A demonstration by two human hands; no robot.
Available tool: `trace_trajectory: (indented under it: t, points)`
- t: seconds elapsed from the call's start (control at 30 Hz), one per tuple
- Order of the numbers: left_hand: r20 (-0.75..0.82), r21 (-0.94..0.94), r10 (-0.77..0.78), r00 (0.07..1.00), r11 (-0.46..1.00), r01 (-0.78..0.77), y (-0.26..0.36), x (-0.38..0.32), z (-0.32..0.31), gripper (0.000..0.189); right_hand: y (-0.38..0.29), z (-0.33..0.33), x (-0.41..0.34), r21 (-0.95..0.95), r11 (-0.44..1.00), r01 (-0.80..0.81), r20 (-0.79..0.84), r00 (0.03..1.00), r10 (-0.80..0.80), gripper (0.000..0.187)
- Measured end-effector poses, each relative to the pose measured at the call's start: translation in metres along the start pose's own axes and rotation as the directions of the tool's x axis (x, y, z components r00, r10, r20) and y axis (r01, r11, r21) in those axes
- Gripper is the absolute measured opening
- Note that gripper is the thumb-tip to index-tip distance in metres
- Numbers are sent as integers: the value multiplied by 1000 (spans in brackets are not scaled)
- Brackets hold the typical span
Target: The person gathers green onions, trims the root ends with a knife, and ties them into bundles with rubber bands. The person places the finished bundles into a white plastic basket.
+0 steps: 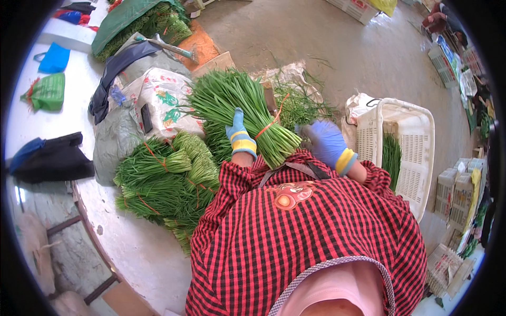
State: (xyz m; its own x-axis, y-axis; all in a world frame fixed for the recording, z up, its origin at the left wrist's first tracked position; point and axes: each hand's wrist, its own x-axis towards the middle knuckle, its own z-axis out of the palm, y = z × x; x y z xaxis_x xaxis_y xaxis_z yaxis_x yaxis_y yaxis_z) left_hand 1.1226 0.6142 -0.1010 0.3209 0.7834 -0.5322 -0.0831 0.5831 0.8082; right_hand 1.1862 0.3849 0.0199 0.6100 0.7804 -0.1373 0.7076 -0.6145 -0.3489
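My left hand (241, 136), in a blue glove with a yellow-striped cuff, grips a thick bunch of green chive-like stalks (237, 94) in front of my chest. An orange band (265, 129) crosses the stalks near their pale cut ends, and a strand of it stands up beyond the bunch. Just right of those ends is my right hand (328, 144), gloved the same way. Its fingers are blurred, so I cannot tell whether they hold anything. Several banded bunches (166, 173) lie piled to my left. Loose stalks (296, 106) are heaped behind the held bunch.
A white plastic crate (419, 158) with green stalks (391, 158) inside stands at my right. Left of the bunch, a dark phone-like object (146, 118) rests against a printed white sack (170, 102). A brush-like tool (170, 47) lies farther back. More crates (458, 189) line the right side.
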Motion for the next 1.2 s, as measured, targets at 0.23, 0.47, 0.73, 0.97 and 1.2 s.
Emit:
trace_trajectory:
  t: [0.23,0.47,0.73,0.97,1.2]
  points:
    - [12,-54,94,996,994,-93,18,-2,12,51,-57,19,33,292,948,127,-18,992,-128,29]
    - [85,-150,216,973,968,-202,31,-15,21,48,-58,17,79,68,947,313,-223,930,-292,24]
    - [102,-176,161,982,974,-142,30,-10,18,59,-61,-2,70,86,969,232,106,965,-241,15]
    - [108,-330,-151,983,927,179,60,-1,-3,51,-12,-25,4,474,880,15,-9,1000,-12,26]
    - [220,-356,-318,922,854,380,63,3,-13,48,-19,-31,8,513,856,66,-255,964,78,26]
